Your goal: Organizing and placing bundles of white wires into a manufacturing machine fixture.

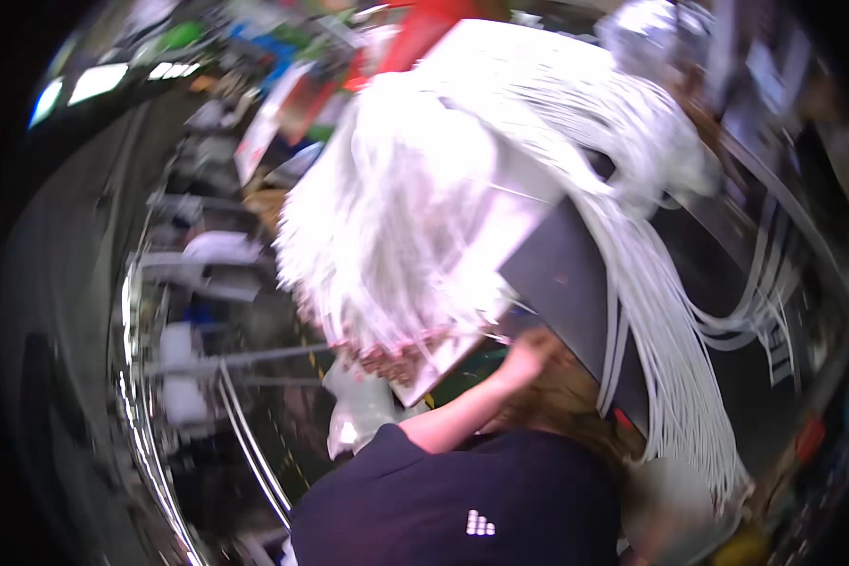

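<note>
My left hand [535, 353] reaches past the edge of the work surface, beside a dark grey panel [558, 274]. Its fingers are smeared by motion, so any grip is unclear. Just above and left of it lies a large heap of white cables [406, 179], with reddish-brown ends hanging over a pale board [443, 366]. A long bundle of white cables [646, 311] drapes down the right side to the lower edge. Near the lower end of that bundle is a blurred pale shape [670, 505] with a skin-toned patch; I cannot make out my right hand there with certainty.
A clear plastic bag [358, 410] hangs below the board. More white cables [745, 321] loop at the right. Metal rails [245, 439] and shelving stand at the left. A red cone-shaped thing [420, 33] and coloured clutter lie at the far side; a shiny plastic wrap [656, 33] is far right.
</note>
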Demonstrator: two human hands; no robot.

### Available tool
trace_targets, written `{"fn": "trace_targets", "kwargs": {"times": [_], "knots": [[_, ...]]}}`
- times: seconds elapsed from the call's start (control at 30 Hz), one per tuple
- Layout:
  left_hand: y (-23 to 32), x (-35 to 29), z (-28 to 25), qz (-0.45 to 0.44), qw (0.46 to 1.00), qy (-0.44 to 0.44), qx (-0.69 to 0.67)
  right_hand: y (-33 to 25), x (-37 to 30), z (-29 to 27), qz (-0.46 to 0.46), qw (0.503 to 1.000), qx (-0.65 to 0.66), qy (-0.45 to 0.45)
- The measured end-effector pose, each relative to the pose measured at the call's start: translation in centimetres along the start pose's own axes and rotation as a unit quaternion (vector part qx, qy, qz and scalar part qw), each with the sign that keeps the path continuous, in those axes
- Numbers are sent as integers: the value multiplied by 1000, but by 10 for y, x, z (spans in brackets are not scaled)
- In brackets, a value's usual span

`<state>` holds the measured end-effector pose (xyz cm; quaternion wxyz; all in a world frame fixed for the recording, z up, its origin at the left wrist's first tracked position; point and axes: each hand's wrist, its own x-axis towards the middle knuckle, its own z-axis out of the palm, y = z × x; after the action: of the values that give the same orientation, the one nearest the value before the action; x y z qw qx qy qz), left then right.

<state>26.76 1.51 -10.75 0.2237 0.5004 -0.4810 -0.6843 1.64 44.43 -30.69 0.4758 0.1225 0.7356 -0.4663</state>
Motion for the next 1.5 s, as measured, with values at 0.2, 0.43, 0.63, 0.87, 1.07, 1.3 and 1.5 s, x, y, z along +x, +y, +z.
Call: {"fn": "trace_targets", "kwargs": {"times": [0.2,0.43,0.63,0.87,1.07,1.3,1.5], "knots": [[-13,6,8,16,998,-3,-63,-219,315,-72,-130,970,-189,-79],[-14,2,2,14,997,5,-80,-113,59,82,-236,902,-345,-110],[-16,12,14,21,997,-15,-78,-88,22,11,-261,865,-428,1],[-18,-43,8,11,995,-2,101,-189,-120,-26,-148,938,-304,-71],[89,-48,50,340,914,-160,155,-323,-203,-9,-420,899,-120,-9],[147,-5,186,563,610,-359,426,-411,-131,108,-706,545,-428,144],[225,65,125,360,610,-346,616,-299,-163,-10,-513,760,256,305]]}}
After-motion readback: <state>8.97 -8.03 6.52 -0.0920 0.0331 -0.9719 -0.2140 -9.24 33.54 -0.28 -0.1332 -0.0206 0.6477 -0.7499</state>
